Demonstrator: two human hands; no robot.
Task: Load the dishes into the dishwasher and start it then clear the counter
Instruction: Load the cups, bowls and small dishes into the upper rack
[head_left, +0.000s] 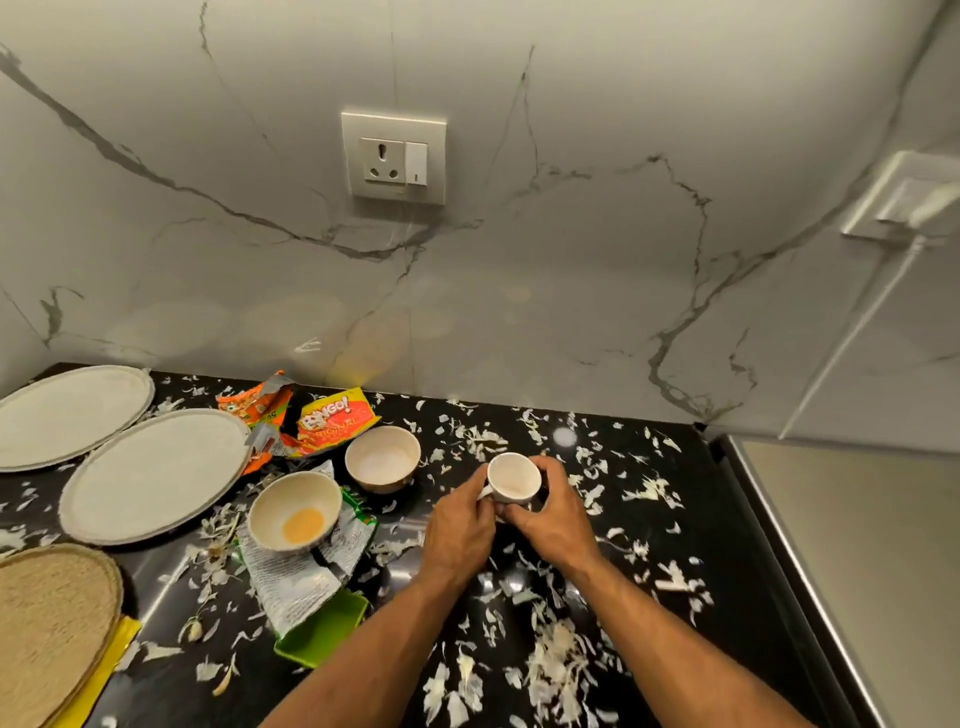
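**Both hands on a small cup above a littered desk**

The left hand (460, 525) and the right hand (550, 512) meet around a small white cup (513, 477), upright and open-topped, over the black desk (737, 545). The left fingers pinch at its handle side; the right fingers curl around its far side and base. Whether the cup touches the desk cannot be told. To its left stand two bowls: one (383, 458) near the wall, another (294, 518) with orange residue sitting on a crumpled silver wrapper (291, 582). Two pale plates (156, 475) (67, 410) lie further left. Torn snack packets (332, 421) sit by the wall, and white peel scraps (561, 654) cover the desk.
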